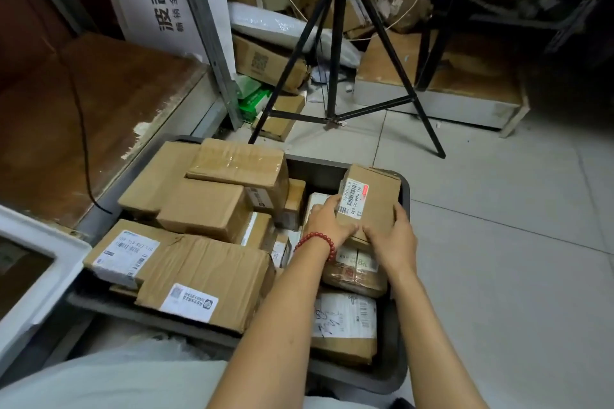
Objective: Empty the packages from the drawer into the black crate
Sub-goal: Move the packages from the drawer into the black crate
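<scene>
Two-handed placement. The left hand (327, 221) and right hand (393, 237) grip a small labelled box (373, 199) at its near end, fingers (329, 204) curled round its two sides. The box's long axis runs away from the fingers into the far right corner of the black crate (388, 375). Both hands are equally near. Likely next comes lowering and release.

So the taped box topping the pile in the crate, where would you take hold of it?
From above, I'd say: the taped box lies nearly flat atop other packages in the black crate, nothing on it. Clasp across its near and far long edges; its right end also stands free.
</scene>
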### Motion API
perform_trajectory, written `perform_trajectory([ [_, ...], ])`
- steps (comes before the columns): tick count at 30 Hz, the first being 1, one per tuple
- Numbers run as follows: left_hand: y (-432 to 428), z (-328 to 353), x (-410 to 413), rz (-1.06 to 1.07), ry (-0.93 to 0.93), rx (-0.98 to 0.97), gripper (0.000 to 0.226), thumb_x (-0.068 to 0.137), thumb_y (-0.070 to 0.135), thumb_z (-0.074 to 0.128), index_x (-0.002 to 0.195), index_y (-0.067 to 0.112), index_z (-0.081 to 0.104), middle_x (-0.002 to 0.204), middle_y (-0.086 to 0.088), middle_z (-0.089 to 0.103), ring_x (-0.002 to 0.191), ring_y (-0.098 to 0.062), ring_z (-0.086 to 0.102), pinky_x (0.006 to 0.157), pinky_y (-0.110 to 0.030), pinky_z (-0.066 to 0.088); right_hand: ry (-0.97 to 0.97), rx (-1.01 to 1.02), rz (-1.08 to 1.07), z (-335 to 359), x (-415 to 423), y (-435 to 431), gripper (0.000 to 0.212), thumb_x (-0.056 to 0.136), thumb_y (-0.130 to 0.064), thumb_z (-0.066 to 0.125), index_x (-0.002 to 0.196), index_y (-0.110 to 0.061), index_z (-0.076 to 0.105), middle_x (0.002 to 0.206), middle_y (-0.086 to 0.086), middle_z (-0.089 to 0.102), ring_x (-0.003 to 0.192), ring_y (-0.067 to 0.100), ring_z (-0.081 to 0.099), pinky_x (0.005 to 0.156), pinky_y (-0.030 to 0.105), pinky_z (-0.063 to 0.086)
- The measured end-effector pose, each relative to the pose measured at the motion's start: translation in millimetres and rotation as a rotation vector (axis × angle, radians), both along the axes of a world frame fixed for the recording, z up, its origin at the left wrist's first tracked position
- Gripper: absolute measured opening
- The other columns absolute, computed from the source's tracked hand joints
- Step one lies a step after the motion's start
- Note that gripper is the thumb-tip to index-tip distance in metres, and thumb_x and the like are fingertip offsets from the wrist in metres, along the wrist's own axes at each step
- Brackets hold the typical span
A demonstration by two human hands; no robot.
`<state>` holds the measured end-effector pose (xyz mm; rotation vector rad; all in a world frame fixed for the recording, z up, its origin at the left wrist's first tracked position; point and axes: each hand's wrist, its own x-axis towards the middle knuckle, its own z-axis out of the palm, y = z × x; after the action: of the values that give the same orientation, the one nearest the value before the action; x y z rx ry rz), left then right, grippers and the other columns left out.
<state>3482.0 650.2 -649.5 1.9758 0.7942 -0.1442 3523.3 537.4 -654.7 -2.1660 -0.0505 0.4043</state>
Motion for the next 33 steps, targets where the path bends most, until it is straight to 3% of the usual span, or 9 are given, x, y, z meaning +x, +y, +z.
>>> perform_trajectory([
  [4, 5.9, -12.3, 0.6, -0.032, 0.007, 0.028, 0.066, 0.085, 0.033, 0.069, 0.143, 0.029, 0.036, 0.138, -0.002, 0.052, 0.124, -0.023, 0.050, 0.102, -0.037, 0.043, -0.035, -0.051, 0.025, -5.4, 4.1, -1.5, 0.071, 0.087, -0.008, 0.069, 0.148, -0.006, 0.033, 0.151, 0.013, 0.038, 0.139, 0.027, 0.036, 0.115, 0.030, 0.024],
  [9, 14.7, -11.4, 4.2, -0.122, 0.015, 0.165, 0.064, 0.086, 0.044, 0.065, 0.142, 0.030, 0.036, 0.136, 0.001, 0.054, 0.120, -0.022, 0.053, 0.093, -0.033, 0.046, -0.121, -0.130, 0.080, -11.2, 7.5, 1.4, 0.057, 0.096, -0.012, 0.058, 0.147, -0.005, 0.035, 0.156, 0.014, 0.025, 0.145, 0.024, 0.023, 0.111, 0.016, 0.010],
  [12, 14.0, -13.5, 2.3, -0.144, 0.014, 0.208, 0.068, 0.084, 0.045, 0.066, 0.142, 0.030, 0.034, 0.136, 0.004, 0.054, 0.121, -0.019, 0.052, 0.092, -0.031, 0.045, -0.142, -0.193, 0.054, -11.2, 5.9, 10.1, 0.054, 0.098, -0.014, 0.051, 0.149, -0.008, 0.033, 0.157, 0.015, 0.022, 0.145, 0.027, 0.017, 0.117, 0.032, 0.016],
  [14, 12.7, -13.8, -0.3, -0.184, 0.027, 0.236, 0.070, 0.084, 0.046, 0.066, 0.143, 0.031, 0.032, 0.137, 0.004, 0.054, 0.122, -0.020, 0.052, 0.092, -0.031, 0.045, -0.177, -0.360, 0.056, -9.6, 4.9, 13.6, 0.053, 0.099, -0.020, 0.048, 0.150, -0.015, 0.032, 0.157, 0.013, 0.022, 0.143, 0.029, 0.018, 0.112, 0.043, 0.020],
  [18, 13.4, -10.1, -3.4, -0.294, 0.075, 0.222, 0.071, 0.088, 0.050, 0.058, 0.148, 0.034, 0.024, 0.140, -0.001, 0.052, 0.126, -0.025, 0.050, 0.102, -0.042, 0.043, -0.147, -0.479, 0.113, -4.2, 8.1, 10.3, 0.054, 0.100, -0.027, 0.043, 0.152, -0.021, 0.027, 0.159, 0.011, 0.019, 0.140, 0.032, 0.022, 0.108, 0.044, 0.022],
  [22, 17.1, 4.6, -7.4, -0.498, 0.249, 0.567, 0.075, 0.087, 0.062, 0.048, 0.150, 0.038, 0.015, 0.149, -0.002, 0.039, 0.138, -0.029, 0.030, 0.110, -0.055, 0.021, -0.146, -0.416, 0.145, 1.6, 2.2, 5.6, 0.051, 0.100, -0.028, 0.044, 0.149, -0.018, 0.036, 0.159, 0.011, 0.021, 0.142, 0.033, 0.022, 0.112, 0.047, 0.022],
  [25, 27.8, 22.6, -18.7, -0.401, 0.200, 0.795, 0.066, 0.089, 0.062, 0.043, 0.147, 0.034, 0.029, 0.150, 0.000, 0.037, 0.139, -0.025, 0.027, 0.109, -0.051, 0.019, -0.270, -0.327, 0.188, 8.9, -6.6, 12.0, 0.044, 0.101, -0.028, 0.044, 0.143, -0.016, 0.045, 0.156, 0.009, 0.032, 0.142, 0.030, 0.026, 0.113, 0.046, 0.022],
  [33, 59.3, 52.0, -108.6, 0.023, 0.174, 0.886, 0.046, 0.088, 0.047, 0.048, 0.129, 0.026, 0.050, 0.130, -0.001, 0.054, 0.121, -0.024, 0.044, 0.096, -0.042, 0.032, -0.439, -0.163, 0.528, 29.5, -57.3, 67.9, 0.041, 0.100, -0.029, 0.047, 0.140, -0.020, 0.049, 0.146, 0.003, 0.046, 0.136, 0.022, 0.036, 0.111, 0.044, 0.027],
])
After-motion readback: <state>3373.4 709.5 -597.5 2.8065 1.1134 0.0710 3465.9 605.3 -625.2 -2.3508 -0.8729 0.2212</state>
